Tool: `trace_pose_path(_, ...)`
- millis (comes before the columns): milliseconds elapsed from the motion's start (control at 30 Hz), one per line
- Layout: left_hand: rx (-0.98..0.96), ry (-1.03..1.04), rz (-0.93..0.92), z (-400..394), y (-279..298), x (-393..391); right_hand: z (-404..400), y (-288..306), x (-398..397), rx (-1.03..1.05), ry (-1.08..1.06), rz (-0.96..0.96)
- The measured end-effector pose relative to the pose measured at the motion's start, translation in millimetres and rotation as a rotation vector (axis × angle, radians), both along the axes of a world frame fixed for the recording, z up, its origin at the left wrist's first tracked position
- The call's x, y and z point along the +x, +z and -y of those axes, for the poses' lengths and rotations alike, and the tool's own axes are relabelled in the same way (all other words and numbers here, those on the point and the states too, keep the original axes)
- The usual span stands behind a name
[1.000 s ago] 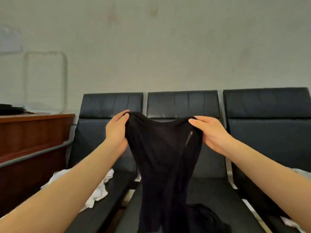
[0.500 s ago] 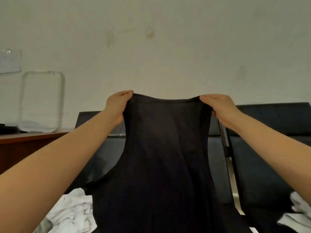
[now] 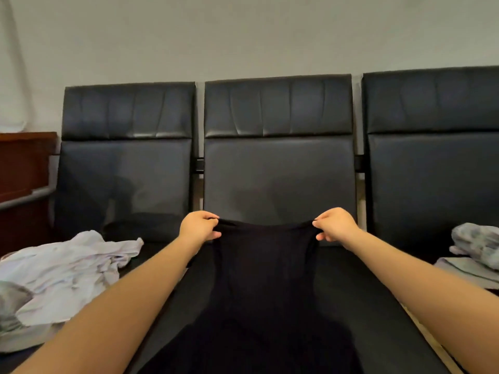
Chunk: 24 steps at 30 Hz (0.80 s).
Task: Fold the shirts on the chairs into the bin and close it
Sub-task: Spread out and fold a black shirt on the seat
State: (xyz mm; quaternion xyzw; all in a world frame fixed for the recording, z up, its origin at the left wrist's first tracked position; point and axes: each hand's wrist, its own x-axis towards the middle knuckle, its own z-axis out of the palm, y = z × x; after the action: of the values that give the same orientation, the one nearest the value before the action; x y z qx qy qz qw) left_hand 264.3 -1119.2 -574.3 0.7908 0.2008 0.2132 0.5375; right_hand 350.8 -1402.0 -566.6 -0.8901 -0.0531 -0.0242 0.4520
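since half a second ago both hands have come down from chest height, and the black shirt [image 3: 266, 279] that hung in the air in front of the wall is now spread low over the middle chair [image 3: 278, 171]. left hand [image 3: 198, 228] pinches the shirt's top edge at its left corner, thumb and fingers curled round the cloth; right hand [image 3: 336, 226] pinches the right corner the same way. each grip is narrow and holds fabric. the top edge sags slightly between the two grips, just in front of the chair's backrest, and the body of the shirt runs down toward the camera along the seat. a crumpled white shirt [image 3: 64, 268] lies on the left chair [image 3: 127, 168]. a grey garment [image 3: 476, 245] lies bunched on the right chair [image 3: 432, 157].
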Motion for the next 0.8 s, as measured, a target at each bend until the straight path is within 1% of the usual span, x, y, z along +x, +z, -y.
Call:
trace_pose_path(67,-0.048,0.028,0.074,5,-9,26,-10,-12,21,0.157,-0.085,-0.024)
trace_pose_path(133,-0.024,0.059,0.113,11,-19,46,-20,-26,37,0.290,-0.162,-0.043)
trace_pose_path(167,0.000,0.073,0.110,13,-27,54,-25,-33,43,0.341,-0.184,-0.059)
trace_pose_path(233,0.050,0.081,0.069,15,-43,64,-33,-49,49,0.380,-0.170,-0.083)
trace_pose_path(267,0.076,0.072,0.035,16,-52,65,-36,-58,50,0.364,-0.140,-0.078)
trace_pose_path(300,0.131,0.054,-0.014,15,-61,65,-37,-66,49,0.303,-0.101,-0.063)
trace_pose_path(400,0.443,0.010,-0.246,14,-82,47,-31,-84,36,-0.072,-0.015,-0.016)
trace_pose_path(433,0.504,0.011,-0.291,12,-87,38,-28,-87,29,-0.143,-0.002,-0.020)
trace_pose_path(500,0.586,-0.005,-0.342,3,-94,18,-18,-91,12,-0.209,0.001,-0.037)
trace_pose_path(600,0.698,-0.104,-0.425,-10,-102,-25,0,-98,-16,-0.264,-0.024,-0.029)
trace_pose_path(667,0.744,-0.157,-0.406,-14,-105,-60,12,-101,-42,-0.298,-0.034,-0.038)
trace_pose_path(733,0.759,-0.204,-0.387,-11,-106,-93,21,-102,-68,-0.296,-0.025,-0.073)
trace_pose_path(800,0.721,-0.232,-0.388,-3,-106,-117,28,-105,-92,-0.278,0.018,-0.118)
